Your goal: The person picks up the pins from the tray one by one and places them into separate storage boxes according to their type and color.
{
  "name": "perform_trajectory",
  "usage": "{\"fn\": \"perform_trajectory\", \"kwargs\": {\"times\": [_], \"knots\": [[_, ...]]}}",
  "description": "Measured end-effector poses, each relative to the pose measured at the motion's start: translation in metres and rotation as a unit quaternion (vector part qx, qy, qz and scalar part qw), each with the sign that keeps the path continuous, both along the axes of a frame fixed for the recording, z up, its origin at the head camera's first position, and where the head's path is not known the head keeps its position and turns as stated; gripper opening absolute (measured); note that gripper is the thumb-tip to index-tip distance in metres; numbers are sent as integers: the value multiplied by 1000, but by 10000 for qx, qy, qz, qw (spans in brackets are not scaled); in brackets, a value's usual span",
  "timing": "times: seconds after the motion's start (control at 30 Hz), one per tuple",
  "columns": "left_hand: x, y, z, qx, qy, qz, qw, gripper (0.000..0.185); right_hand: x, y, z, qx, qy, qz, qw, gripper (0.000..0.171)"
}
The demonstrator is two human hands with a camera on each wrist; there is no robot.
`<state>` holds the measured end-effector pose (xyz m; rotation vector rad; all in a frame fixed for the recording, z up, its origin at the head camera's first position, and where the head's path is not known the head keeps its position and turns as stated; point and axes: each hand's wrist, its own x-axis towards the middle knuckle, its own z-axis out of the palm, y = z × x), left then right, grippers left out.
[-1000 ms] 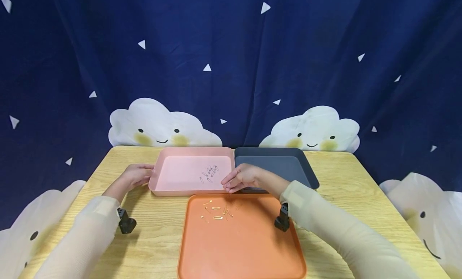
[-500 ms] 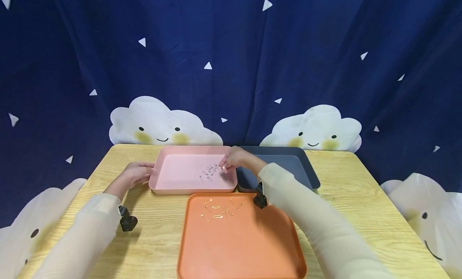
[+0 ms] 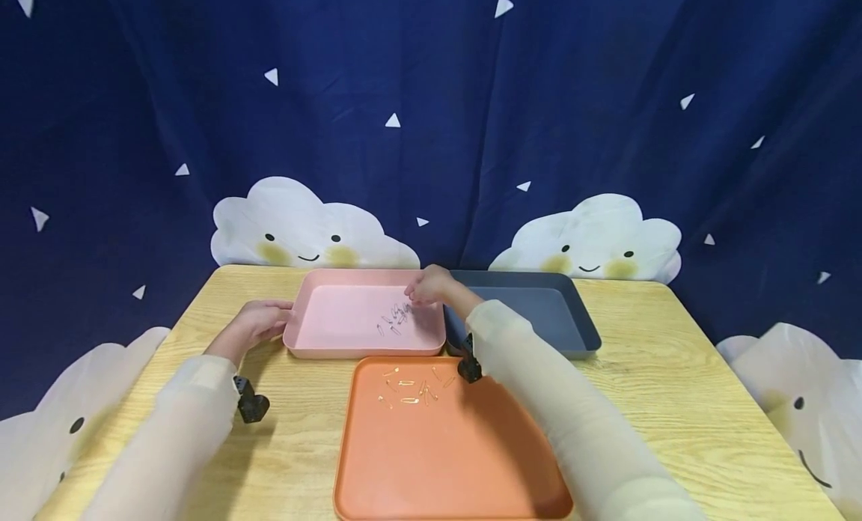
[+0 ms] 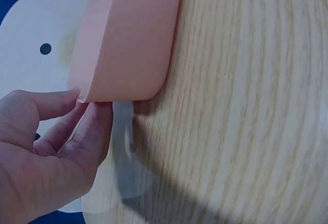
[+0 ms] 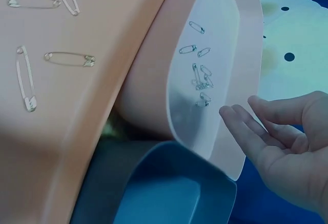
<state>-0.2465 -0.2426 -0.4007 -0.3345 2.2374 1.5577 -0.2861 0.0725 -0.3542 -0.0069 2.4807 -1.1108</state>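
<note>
My left hand (image 3: 254,325) grips the left wall of the pink tray (image 4: 136,44), thumb over the rim and fingers against the outside. Over the right part of that tray hovers my right hand (image 5: 292,147). Its thumb and fingers stand apart, and nothing shows between them in the right wrist view. Several dark-looking safety pins (image 3: 397,316) lie in a loose cluster on the pink tray's floor, just left of the right fingertips. Nearer to me, several gold safety pins (image 5: 69,59) are scattered in the upper part of the orange tray (image 3: 444,461).
A dark blue-grey tray (image 3: 532,311) stands right of the pink one, under my right forearm. All three trays sit on a wooden table (image 3: 646,379). Behind it hangs a navy curtain (image 3: 444,169) with white clouds.
My right hand has moved from the pink tray's front right corner up and back over its right side. A small glint at its fingertips half a second ago no longer shows. The left hand stays put.
</note>
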Motion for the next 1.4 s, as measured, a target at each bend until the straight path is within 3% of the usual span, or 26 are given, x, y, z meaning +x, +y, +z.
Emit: {"fn": "perform_trajectory", "kwargs": {"times": [0.23,0.37,0.47,0.57,0.67,0.77,0.93,1.07,1.17,1.3,1.4], "knots": [[2,7,-4,-183,134,220,9995,53,3,20,-4,-118,-12,-99,9999,28],[7,6,-5,-380,495,299,9976,51,7,36,-1,-297,245,-56,9992,26],[14,5,2,-625,914,300,9934,48,14,56,1,-340,494,3,9982,26],[24,8,13,-1416,1481,237,9785,43,25,83,3,-276,634,35,9976,28],[36,12,24,-2255,2036,179,9526,39,38,113,1,-171,769,-2,9969,31],[46,18,31,-2607,2461,92,9335,36,49,142,-1,130,1111,-22,9937,29],[63,30,40,-2790,2956,-182,9135,33,67,180,-3,1076,2015,201,9733,21],[79,45,41,-2673,3489,-263,8978,24,79,205,-4,1283,2403,182,9620,19],[90,58,39,-2509,3904,-392,8849,16,85,223,-4,1327,2572,-18,9572,20],[102,74,36,-2371,4214,-799,8717,8,89,246,-3,1370,2750,-467,9505,24],[106,85,35,-2151,4244,-1235,8708,6,90,263,-5,1341,2647,-854,9511,30]]}}
